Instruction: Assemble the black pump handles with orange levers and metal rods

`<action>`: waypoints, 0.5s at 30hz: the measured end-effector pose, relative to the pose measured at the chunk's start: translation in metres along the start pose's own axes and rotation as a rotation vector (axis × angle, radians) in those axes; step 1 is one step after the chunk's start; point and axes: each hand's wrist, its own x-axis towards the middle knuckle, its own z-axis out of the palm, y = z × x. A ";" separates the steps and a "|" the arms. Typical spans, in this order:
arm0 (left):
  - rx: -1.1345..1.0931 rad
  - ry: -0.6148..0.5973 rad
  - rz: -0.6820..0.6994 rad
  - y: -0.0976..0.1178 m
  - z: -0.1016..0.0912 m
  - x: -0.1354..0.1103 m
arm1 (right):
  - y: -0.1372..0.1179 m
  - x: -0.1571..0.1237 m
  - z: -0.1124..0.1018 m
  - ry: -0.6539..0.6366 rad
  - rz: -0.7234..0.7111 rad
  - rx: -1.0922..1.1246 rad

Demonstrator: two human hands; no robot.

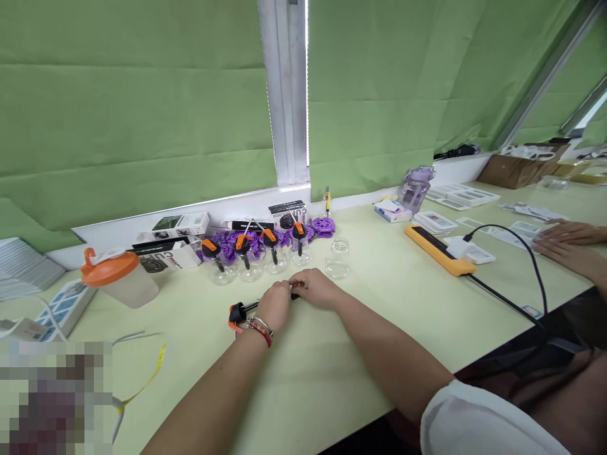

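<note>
black-and-orange top (236,314) in hand; four jars (250,270) were topped, one open jar (337,263) wasn't.
i had left hand (275,304) and right hand (317,289) pinched on it.

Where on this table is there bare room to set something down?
One bare patch of table lies between the right forearm and the yellow power strip, right of the lidless jar. Another lies between the black-and-orange piece and the orange-lidded cup. It is crowded along the back, where four other jars, purple pieces and boxes bunch together.
</note>
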 end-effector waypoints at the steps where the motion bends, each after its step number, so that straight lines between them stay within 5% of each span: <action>1: 0.000 0.012 -0.010 0.001 0.001 0.000 | 0.001 0.002 0.000 0.007 0.007 -0.001; 6: 0.019 0.061 0.010 0.010 0.009 -0.010 | 0.016 0.011 0.005 0.095 0.075 0.038; 11: 0.086 0.061 0.198 0.012 0.018 -0.017 | 0.027 0.015 0.013 0.042 0.088 0.110; 15: 0.053 0.097 0.218 0.005 0.019 -0.015 | 0.027 0.016 0.017 0.010 0.026 0.136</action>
